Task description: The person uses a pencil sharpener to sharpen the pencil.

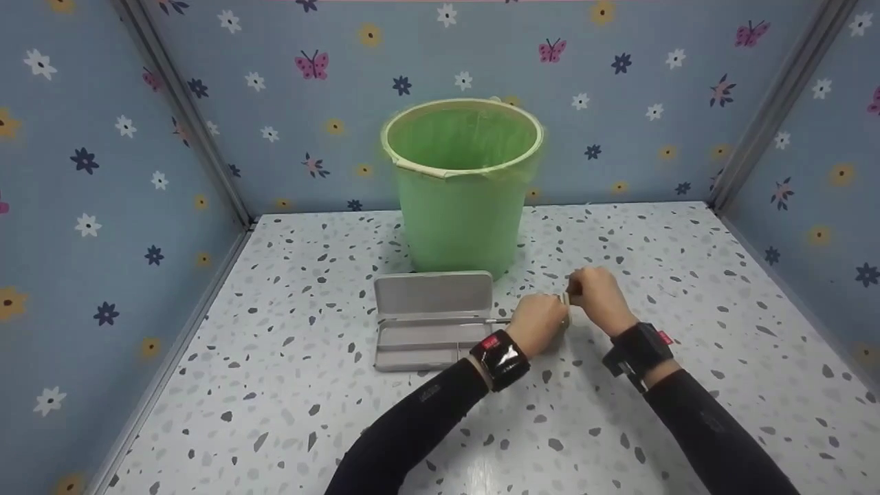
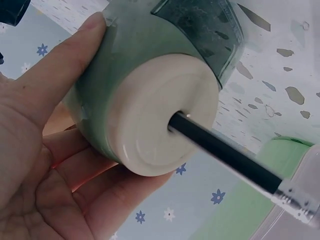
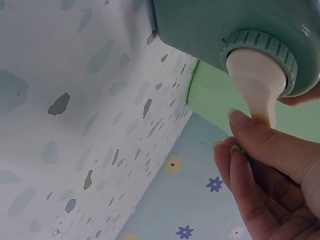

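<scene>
My left hand [image 1: 540, 322] holds a green hand-crank pencil sharpener [image 2: 95, 95], thumb on one side and fingers on the other. Its round cream front shows in the left wrist view, along with a clear, dark-tinted shavings bin [image 2: 212, 37]. A dark pencil [image 2: 225, 152] with a metal end band sticks out of the hole in that front. On the sharpener's opposite side, my right hand [image 3: 280, 175] pinches the cream crank handle [image 3: 257, 82] between thumb and fingers. The hands mostly hide the sharpener in the head view.
An open grey pencil case [image 1: 434, 292] lies left of my hands, its lid raised toward a green lined bin [image 1: 460, 220]. The speckled white tabletop [image 1: 289, 412] is bounded by flowered blue panels [image 1: 330, 96] at the back and sides.
</scene>
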`<state>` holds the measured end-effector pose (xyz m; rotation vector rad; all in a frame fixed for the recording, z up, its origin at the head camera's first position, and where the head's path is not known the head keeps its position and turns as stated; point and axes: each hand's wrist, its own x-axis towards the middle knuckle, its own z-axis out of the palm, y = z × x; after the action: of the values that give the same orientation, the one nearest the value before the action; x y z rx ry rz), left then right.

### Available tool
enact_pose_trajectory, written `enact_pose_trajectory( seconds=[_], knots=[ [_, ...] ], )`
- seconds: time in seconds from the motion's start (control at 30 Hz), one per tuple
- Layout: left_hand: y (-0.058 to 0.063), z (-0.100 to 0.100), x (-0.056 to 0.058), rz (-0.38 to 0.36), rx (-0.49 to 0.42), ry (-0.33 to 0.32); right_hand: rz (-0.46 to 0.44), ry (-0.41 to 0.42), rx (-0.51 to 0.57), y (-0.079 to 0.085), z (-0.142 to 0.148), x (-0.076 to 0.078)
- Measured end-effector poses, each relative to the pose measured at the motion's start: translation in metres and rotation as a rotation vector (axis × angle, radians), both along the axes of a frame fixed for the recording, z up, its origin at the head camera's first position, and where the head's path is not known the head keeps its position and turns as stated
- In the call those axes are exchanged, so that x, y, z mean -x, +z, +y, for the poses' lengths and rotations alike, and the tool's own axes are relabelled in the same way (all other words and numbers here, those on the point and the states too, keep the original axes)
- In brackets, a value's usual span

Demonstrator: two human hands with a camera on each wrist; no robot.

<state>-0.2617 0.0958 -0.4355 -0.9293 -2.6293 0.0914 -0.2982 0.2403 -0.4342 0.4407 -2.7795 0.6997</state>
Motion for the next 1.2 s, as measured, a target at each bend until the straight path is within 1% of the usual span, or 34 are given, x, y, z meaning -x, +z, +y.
enact_pose_trajectory(
  seconds=[0.1, 0.27, 0.43, 0.57, 0.7, 0.8, 0.87, 0.93, 1.03, 1.1, 1.2],
  knots=[
    [-0.001, 0.0, 0.001, 0.02, -0.008, -0.005, 0.002, -0.009, 0.001, -0.002, 0.0, 0.0],
    [0.0, -0.001, 0.003, -0.01, -0.04, -0.024, 0.0, -0.016, 0.017, -0.002, 0.0, -0.001],
    [0.0, -0.002, 0.003, -0.01, -0.052, -0.032, -0.013, -0.018, 0.015, -0.002, -0.001, 0.002],
    [0.0, -0.003, 0.003, -0.01, -0.06, -0.04, -0.06, -0.015, 0.015, -0.008, 0.0, 0.006],
    [0.001, -0.003, 0.003, -0.052, -0.077, -0.045, -0.099, -0.007, 0.026, -0.012, 0.001, 0.009],
    [0.002, -0.003, 0.003, -0.057, -0.067, -0.035, -0.113, -0.002, 0.021, -0.016, 0.002, 0.009],
    [0.002, -0.002, 0.003, -0.046, -0.046, -0.029, -0.144, 0.005, -0.007, -0.02, 0.002, 0.008],
    [0.002, -0.002, 0.002, -0.031, -0.004, -0.021, -0.19, 0.029, -0.034, -0.024, 0.003, 0.005],
    [0.001, -0.002, 0.001, -0.024, 0.04, -0.017, -0.243, 0.07, -0.039, -0.03, 0.005, -0.001],
    [0.001, -0.001, 0.0, -0.022, 0.043, -0.011, -0.256, 0.094, -0.017, -0.032, 0.007, -0.006],
    [0.002, 0.0, -0.001, -0.038, 0.003, 0.004, -0.254, 0.125, -0.001, -0.031, 0.01, -0.012]
  ],
)
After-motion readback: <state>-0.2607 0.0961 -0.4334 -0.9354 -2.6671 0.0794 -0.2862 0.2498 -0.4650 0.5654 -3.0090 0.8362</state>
